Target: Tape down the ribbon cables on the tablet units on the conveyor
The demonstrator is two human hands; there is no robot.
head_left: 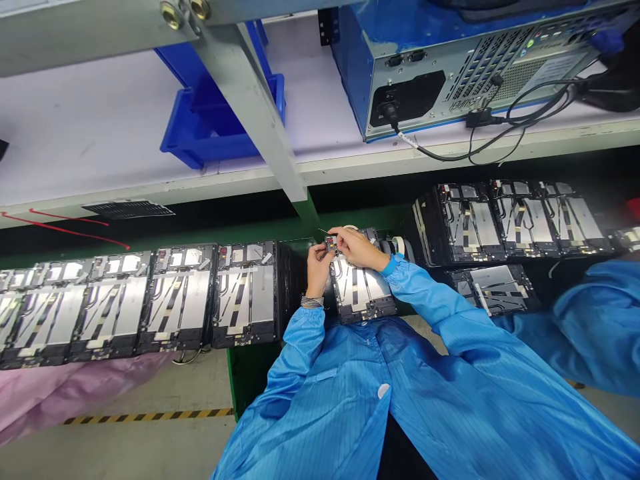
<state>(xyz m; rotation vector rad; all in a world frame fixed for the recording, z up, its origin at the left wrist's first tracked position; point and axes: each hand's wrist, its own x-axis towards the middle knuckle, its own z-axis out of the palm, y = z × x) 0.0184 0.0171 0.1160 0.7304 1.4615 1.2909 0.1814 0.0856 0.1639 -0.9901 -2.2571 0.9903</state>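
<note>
An opened tablet (361, 287) with silver battery panels and dark ribbon cables lies in front of my body on the bench. At its upper left corner, near a small reddish part, both hands come together. My left hand (317, 272) has its thumb and fingers closed at that corner; what is between the fingertips is hidden. My right hand (357, 248) reaches over the upper part of the tablet, fingers closed round a thin, pointed tool (323, 231) that juts out to the left. Behind the right wrist stands a roll of white tape (399, 245).
Rows of similar opened tablets stand at left (245, 293) and right (470, 223); another tablet (500, 290) lies sideways near a blue sleeve (595, 320). A metal post (250, 100), blue bin (215, 133) and computer case (415, 93) with cables are above. Pink cloth (80, 393) shows lower left.
</note>
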